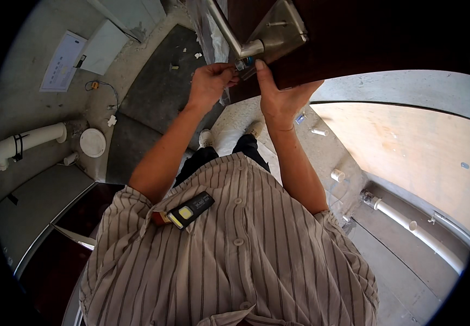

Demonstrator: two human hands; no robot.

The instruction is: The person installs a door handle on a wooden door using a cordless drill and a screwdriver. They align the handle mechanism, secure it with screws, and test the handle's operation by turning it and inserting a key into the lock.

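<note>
A dark red-brown door (376,43) spans the top of the view, with its lower edge toward me. On it is a brushed-metal lever handle (225,27) with a plate (292,35) that looks film-covered. A small shiny piece with a blue tint (243,63) shows just below the handle's neck. My left hand (210,84) is closed in a pinch beside that piece; what lies between its fingertips is hidden. My right hand (282,103) grips the door's edge, its thumb pressed up near the plate and its fingers partly behind the door.
Clear plastic film (209,32) hangs beside the handle. A dark mat (153,92) with scraps lies on the floor at left. White pipes (28,144) run along both sides. A light wooden panel (409,146) stands at right. A small lamp (191,209) sits at my shirt pocket.
</note>
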